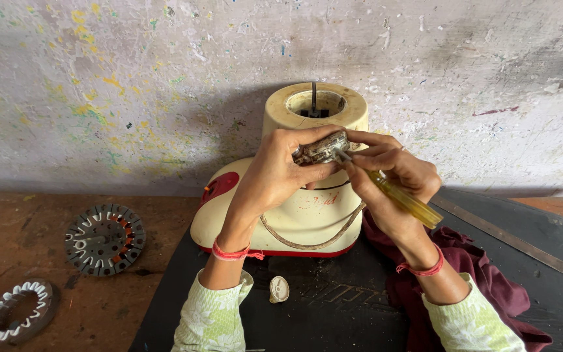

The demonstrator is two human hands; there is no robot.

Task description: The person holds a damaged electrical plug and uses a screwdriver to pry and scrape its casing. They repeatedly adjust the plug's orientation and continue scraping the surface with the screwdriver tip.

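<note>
My left hand (275, 173) grips a small grimy metal part (321, 148), holding it up in front of a cream and red mixer base (294, 215). My right hand (392, 171) holds a screwdriver with a clear yellow handle (406, 199), its tip against the metal part. The mixer base stands on a black mat (333, 300), with its round top opening facing up and a thin cord looped across its front. Both wrists wear red threads.
A round stator with copper windings (105, 238) and a ring with a white toothed lining (19, 311) lie on the reddish floor at left. A small cream cap (279, 289) sits on the mat. A maroon cloth (483, 287) and a metal strip (516, 242) lie at right. A paint-flecked wall stands behind.
</note>
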